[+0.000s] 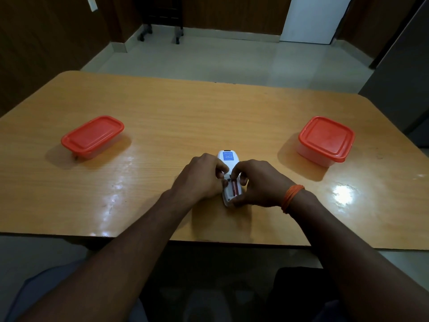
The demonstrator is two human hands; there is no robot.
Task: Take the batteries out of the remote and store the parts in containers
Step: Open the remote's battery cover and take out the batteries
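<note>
Two hands grip white remote (228, 159), compartment open, red battery (234, 188) showing.

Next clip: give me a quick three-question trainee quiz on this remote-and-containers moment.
1. True or false: both containers have their lids on.
2. Which is visible in the open remote? A) red batteries B) an empty bay C) a closed cover
3. Fill in: the right hand wears an orange ____ at the wrist.

Key
1. True: the left container and the right container are both lidded.
2. A: the batteries sit in the bay, between the left hand and the right hand.
3. Band.
</note>
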